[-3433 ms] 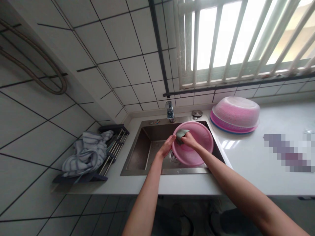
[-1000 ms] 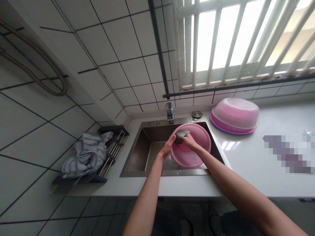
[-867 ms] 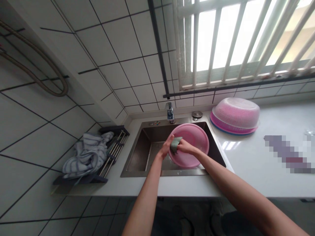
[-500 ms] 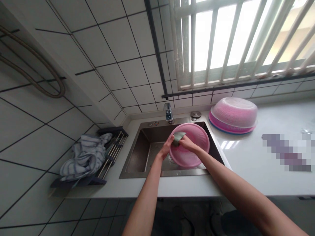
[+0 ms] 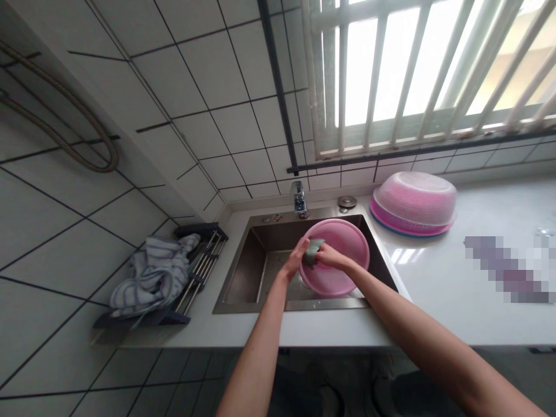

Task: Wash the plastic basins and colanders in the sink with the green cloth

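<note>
A round pink plastic colander [image 5: 341,284] is held tilted over the right part of the steel sink [image 5: 243,278], its inside facing me. My left hand [image 5: 296,260] grips the colander's left rim, fingers behind the wall. Pressed to the inner left wall is a grey-green cleaning cloth [image 5: 313,250], bunched in the closed fingers of my right hand [image 5: 329,256]. Part of the cloth and the right fingertips are hidden.
Behind the sink stands a chrome faucet [image 5: 299,200], with a round metal drain strainer [image 5: 347,201] beside it. Stacked pink baskets [image 5: 414,202] sit upside down on the right counter. A striped towel [image 5: 154,278] lies over a folding rack [image 5: 202,272] at left.
The cloth and my right hand have shifted slightly down along the colander's inner wall. My left hand keeps its hold on the rim, and the view has moved a little.
</note>
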The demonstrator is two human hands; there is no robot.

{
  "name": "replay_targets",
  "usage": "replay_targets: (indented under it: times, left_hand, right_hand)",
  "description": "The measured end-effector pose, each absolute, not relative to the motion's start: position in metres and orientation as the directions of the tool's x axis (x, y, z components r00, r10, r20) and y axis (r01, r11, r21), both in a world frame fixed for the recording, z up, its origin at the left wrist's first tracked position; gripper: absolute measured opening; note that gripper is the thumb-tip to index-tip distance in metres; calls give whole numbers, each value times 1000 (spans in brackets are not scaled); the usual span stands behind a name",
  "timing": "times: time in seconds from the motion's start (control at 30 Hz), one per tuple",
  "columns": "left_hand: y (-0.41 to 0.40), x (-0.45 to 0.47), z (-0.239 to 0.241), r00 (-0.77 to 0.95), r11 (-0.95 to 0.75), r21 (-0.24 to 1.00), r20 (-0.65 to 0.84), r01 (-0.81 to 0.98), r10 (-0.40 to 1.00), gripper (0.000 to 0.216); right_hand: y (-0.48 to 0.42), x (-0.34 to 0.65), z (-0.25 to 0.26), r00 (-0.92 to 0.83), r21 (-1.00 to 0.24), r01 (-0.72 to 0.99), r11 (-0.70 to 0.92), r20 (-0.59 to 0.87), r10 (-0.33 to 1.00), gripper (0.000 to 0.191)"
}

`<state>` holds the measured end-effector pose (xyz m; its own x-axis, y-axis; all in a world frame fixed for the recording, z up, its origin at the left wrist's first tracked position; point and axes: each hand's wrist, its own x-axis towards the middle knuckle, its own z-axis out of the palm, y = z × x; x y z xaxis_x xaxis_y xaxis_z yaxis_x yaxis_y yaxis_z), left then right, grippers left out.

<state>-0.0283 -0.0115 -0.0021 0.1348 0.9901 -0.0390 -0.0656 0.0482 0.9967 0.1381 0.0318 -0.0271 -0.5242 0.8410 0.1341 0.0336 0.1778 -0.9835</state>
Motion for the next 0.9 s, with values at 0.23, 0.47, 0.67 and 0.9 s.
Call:
replay_targets:
  times: [0.23,0.47,0.67,0.9]
  left_hand:
    - [-13,-28,-2,158,47,993,-30,-104,987,72]
    - [-12,-30,-4,146,40,995,-27,-89,989,75]
    - [-11,-31,-4,154,29,998,-19,-61,988,72]
    - [-11,-28,-6,142,72,987,-51,-146,989,76]
  right_hand:
    - [29,139,-17,-392,-988,-34,154,155,907,13]
    - [27,136,-22,-512,-987,19,160,127,850,9]
    - [26,137,-19,-483,-983,-7,182,163,860,13]
    - [32,143,-14,-381,-988,-5,157,147,913,8]
